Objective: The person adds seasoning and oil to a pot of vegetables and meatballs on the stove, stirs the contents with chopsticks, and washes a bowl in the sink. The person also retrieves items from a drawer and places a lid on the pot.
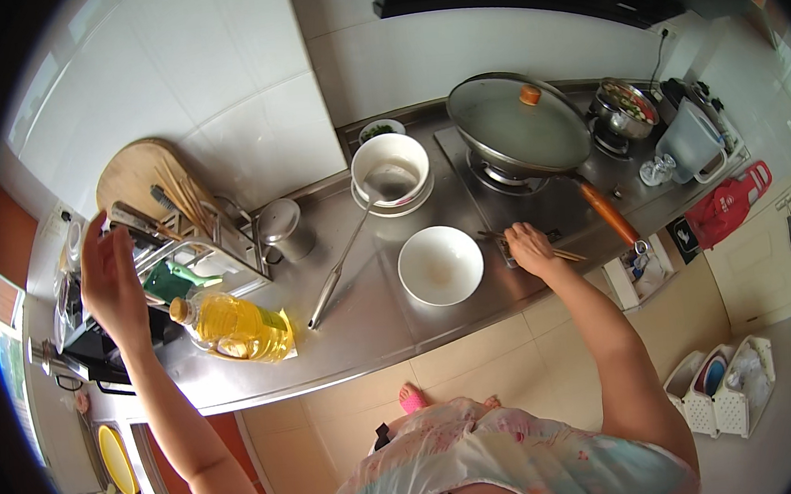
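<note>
My left hand point(114, 283) is raised at the dish rack on the left, its fingers near the handles of utensils; whether it touches one I cannot tell. My right hand point(529, 249) grips chopsticks point(568, 255) low over the steel counter, at the front edge of the stove. Left of it stands a white bowl point(441, 266) with a little residue inside. Behind that bowl, a deeper white bowl point(390, 169) rests on a dish, with the head of a long-handled metal ladle point(334, 280) at its rim. A bottle of yellow cooking oil point(238, 327) stands near my left forearm.
A lidded wok point(522, 125) sits on the stove, its wooden handle point(607, 213) pointing towards the front edge. Behind it to the right is a steel pot point(625, 109) of food. A metal canister point(285, 228), round wooden board point(146, 172) and small bowl of greens point(381, 130) stand further back.
</note>
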`<state>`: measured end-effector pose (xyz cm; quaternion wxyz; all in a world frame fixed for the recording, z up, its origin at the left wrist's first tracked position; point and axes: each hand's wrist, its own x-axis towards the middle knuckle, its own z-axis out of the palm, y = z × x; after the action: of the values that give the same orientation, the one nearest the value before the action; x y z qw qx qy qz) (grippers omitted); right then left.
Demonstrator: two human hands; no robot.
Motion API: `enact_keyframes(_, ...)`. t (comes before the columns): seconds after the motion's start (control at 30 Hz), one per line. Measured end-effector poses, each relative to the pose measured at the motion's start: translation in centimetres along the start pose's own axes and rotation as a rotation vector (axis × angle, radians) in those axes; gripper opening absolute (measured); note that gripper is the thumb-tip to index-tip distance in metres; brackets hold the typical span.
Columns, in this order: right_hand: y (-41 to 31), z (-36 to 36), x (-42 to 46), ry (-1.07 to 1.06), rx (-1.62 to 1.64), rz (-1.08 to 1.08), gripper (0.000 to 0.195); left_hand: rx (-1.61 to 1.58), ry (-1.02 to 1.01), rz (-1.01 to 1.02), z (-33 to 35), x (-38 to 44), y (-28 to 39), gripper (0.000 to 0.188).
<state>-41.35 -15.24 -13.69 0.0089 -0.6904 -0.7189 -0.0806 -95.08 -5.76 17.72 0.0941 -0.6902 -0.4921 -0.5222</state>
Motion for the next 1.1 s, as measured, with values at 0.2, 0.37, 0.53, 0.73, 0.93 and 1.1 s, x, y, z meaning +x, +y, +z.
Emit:
enact_keyframes(0.2,2.0,-1.3,-0.2,-0.076,0.141,0.063,0.018,-0.345,0.104,0.024,1.5,-7.4,9.8,0.032)
enact_keyframes(0.37,3.6,-4.2,-8.3,0.020,0.268,0.248,0.024,-0.551,0.048,0.039,3.1,-13.1,17.8,0.030)
enact_keyframes(0.53,8.3,-8.6,-20.5,0.088,0.424,0.482,0.018,-0.706,0.001,-0.089,6.6,-18.2,21.7,0.028)
enact_keyframes(0.73,14.7,-16.4,-30.5,0.247,0.227,0.711,0.024,-0.799,-0.264,-0.313,11.7,-23.2,28.4,0.026)
enact_keyframes(0.93,20.7,-17.9,-33.0,0.729,0.425,0.739,0.029,-0.679,-0.357,-0.198,15.4,-21.7,34.2,0.025)
enact_keyframes(1.1,24.1,-19.4,-31.0,0.705,0.910,0.950,0.030,-0.431,-0.417,0.074,20.4,-17.6,36.6,0.024)
